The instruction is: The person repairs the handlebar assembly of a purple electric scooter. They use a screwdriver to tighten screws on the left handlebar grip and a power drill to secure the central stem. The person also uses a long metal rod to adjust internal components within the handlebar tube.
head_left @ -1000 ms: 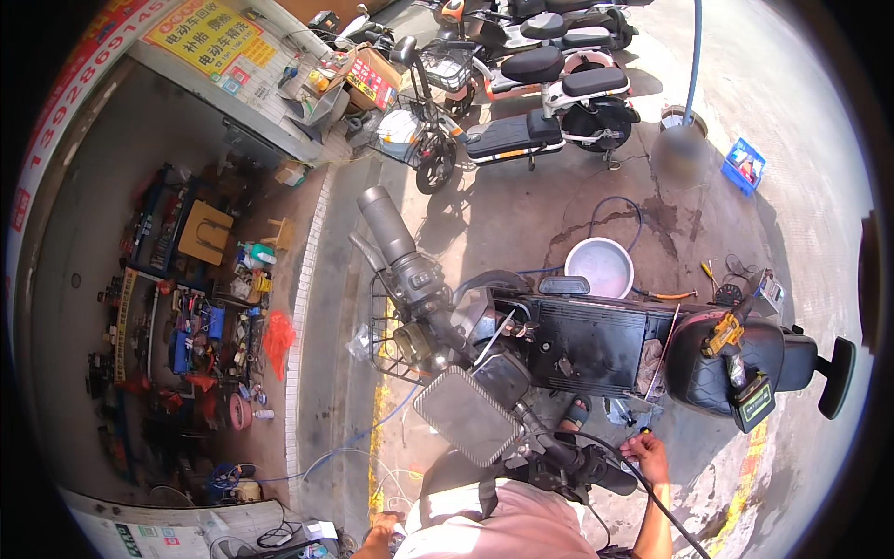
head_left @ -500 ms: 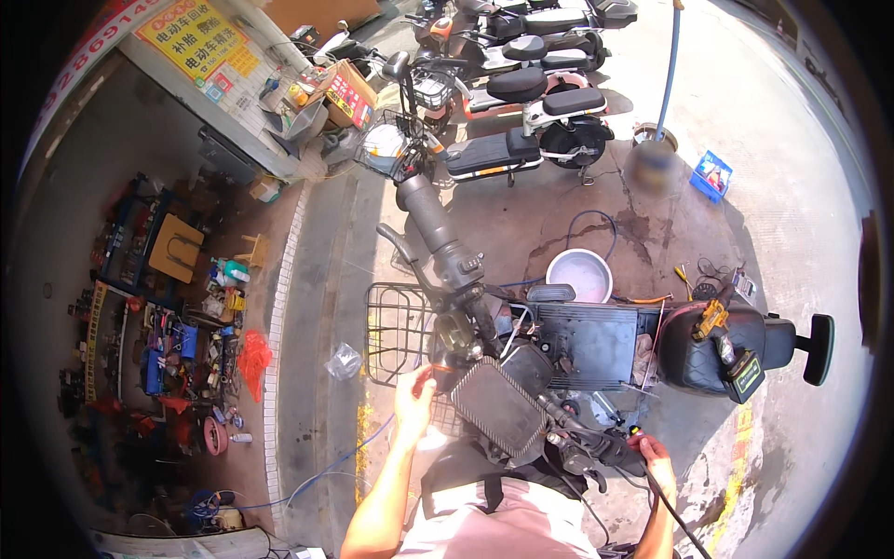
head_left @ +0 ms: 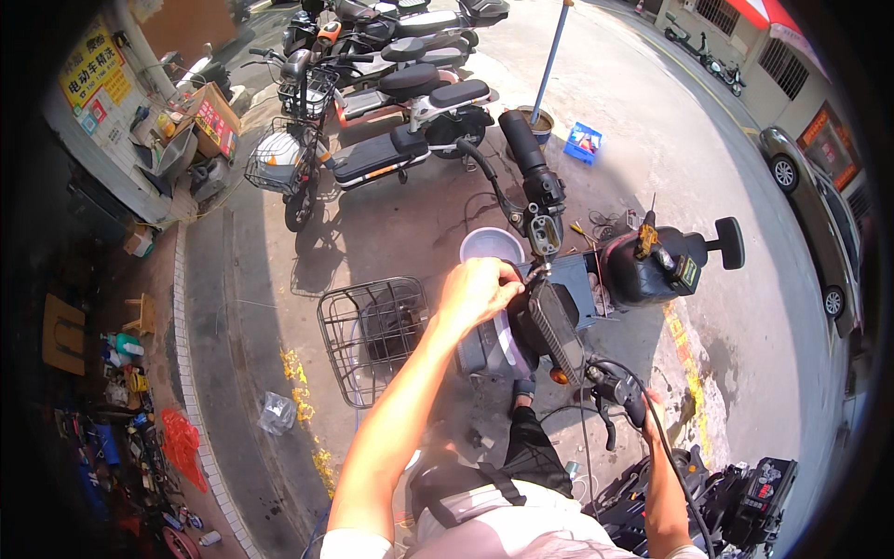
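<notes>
An electric scooter stands before me, its handlebar turned. My left hand (head_left: 484, 291) is closed, fingertips bent against the front edge of the dark display housing (head_left: 556, 326). What they pinch, if anything, is hidden. Lower right, my right hand (head_left: 655, 416) is wrapped at the end of the near handlebar grip (head_left: 622, 393); its fingers are partly hidden. A black cable (head_left: 684, 480) runs past that hand and wrist, arching over the grip. Beyond my left hand rises the other handlebar grip (head_left: 521, 140). The wire front basket (head_left: 372, 340) lies left of my forearm.
A white basin (head_left: 492, 247) sits behind the scooter's front. The black seat (head_left: 643, 265) carries a yellow-and-black power tool (head_left: 648, 240). Parked scooters (head_left: 400, 140) stand further off, beside a blue crate (head_left: 583, 143). A dark car (head_left: 810, 214) is at the right.
The handlebar has turned, and my view has shifted right. My left hand has moved forward from beside the basket to the display housing. My right hand is now at the near grip.
</notes>
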Tool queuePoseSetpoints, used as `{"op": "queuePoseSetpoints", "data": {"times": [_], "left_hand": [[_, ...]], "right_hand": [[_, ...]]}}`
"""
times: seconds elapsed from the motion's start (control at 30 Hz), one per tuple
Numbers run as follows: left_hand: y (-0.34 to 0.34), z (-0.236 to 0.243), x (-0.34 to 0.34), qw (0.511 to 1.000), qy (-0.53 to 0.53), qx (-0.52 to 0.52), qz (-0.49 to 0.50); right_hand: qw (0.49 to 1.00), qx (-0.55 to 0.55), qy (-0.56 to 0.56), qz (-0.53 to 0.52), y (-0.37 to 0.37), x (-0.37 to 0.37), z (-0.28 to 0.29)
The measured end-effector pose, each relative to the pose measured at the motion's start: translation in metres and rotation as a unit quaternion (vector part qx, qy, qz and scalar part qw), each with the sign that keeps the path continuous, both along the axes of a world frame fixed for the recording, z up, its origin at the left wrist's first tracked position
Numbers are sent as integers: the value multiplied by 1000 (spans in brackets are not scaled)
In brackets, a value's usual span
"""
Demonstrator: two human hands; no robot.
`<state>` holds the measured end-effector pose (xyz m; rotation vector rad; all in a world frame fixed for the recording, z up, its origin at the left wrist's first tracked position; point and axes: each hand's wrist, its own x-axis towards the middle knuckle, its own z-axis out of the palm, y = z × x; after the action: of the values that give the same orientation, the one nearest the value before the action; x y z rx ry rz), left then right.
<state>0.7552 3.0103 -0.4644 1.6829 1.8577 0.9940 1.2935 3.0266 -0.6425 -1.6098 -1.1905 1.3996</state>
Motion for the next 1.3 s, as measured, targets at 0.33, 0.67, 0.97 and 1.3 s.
{"op": "queuePoseSetpoints", "data": {"times": [0.33, 0.67, 0.97, 1.3], "left_hand": [[51, -13, 4, 996, 47, 19, -74], [103, -49, -6, 990, -90, -69, -89], [15, -50, -11, 975, -171, 75, 120], [14, -106, 20, 995, 64, 65, 36]], "right_hand": [[996, -67, 30, -59, -109, -29, 19], [997, -73, 36, -3, -188, -125, 102], [989, -92, 98, 65, -230, -172, 139], [993, -63, -83, 52, -192, -144, 131]]}}
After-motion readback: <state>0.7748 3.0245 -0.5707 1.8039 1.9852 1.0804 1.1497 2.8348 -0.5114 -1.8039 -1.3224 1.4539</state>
